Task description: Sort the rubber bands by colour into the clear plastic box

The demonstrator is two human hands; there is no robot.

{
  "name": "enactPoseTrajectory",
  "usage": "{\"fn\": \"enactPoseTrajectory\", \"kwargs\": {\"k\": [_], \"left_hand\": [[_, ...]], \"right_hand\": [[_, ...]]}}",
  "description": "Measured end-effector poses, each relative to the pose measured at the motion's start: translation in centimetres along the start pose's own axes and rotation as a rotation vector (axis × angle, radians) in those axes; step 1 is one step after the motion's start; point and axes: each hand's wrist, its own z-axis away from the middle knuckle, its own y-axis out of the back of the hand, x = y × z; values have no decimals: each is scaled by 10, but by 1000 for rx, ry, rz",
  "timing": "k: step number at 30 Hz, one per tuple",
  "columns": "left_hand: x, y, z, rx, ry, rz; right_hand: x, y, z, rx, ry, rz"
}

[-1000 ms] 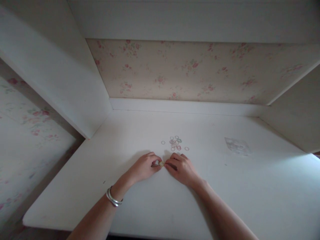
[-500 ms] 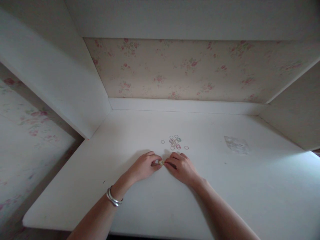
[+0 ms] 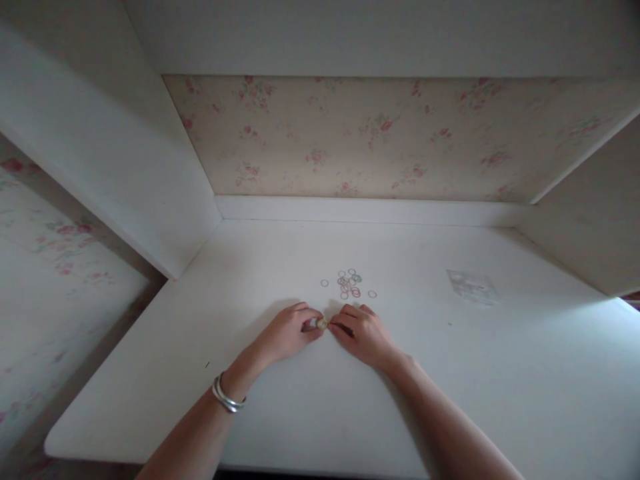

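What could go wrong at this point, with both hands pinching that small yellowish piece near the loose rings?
The left hand and right hand pinch a small yellowish piece only at the fingertips, so it might slip onto the white tabletop. The pile of small coloured rings lies loose just beyond the fingers; a forward nudge could scatter it. The clear plastic bag is faint against the white surface and easily overlooked.

Dim, soft light comes from my right, brightening the desk (image 3: 575,347) there (slight glare); my hands cast faint shadows leftward, and the edges look stretched and blurry.
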Motion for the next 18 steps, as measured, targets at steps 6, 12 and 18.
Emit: {"fn": "enactPoseTrajectory", "kwargs": {"k": [6,12,18], "left_hand": [[-4,0,-1,19,19,58],[-7,0,-6,53,88,148],[-8,3,-7,56,126,233]], "right_hand": [[1,5,1,-34,-91,-37],[10,11,4,-18,-253,51],[16,13,4,15,-350,95]]}}
